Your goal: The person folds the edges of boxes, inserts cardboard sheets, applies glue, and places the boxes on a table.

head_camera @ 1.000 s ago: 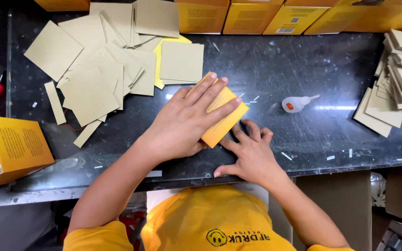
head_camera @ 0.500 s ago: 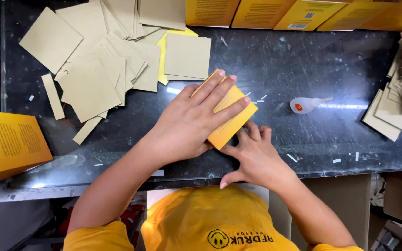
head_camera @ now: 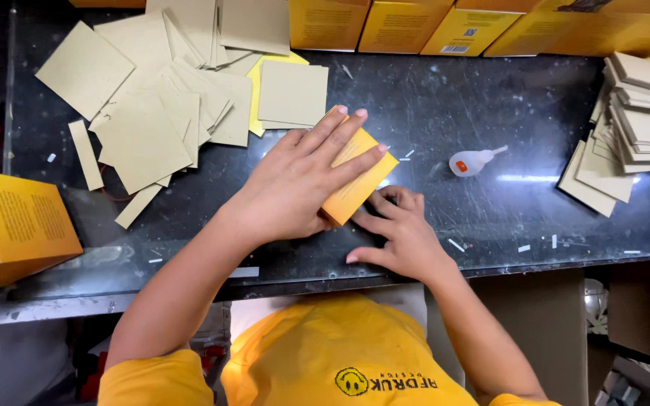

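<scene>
Pressing a yellow box (head_camera: 361, 177) flat on the dark worktable (head_camera: 490, 98).

The left hand (head_camera: 302, 180) lies open across the box's top, fingers stretched and nothing clasped; the right hand (head_camera: 400, 229) touches its lower edge with curled fingers, pinching nothing that can be seen. The box sits mid-table, just below a stack of tan card squares (head_camera: 293, 94) (a small glue bottle (head_camera: 472, 161) lies near, to the right). Uneven pressure could probably skew the box's corner, and a sideways slide might carry it into the loose card pieces (head_camera: 144, 143).
</scene>
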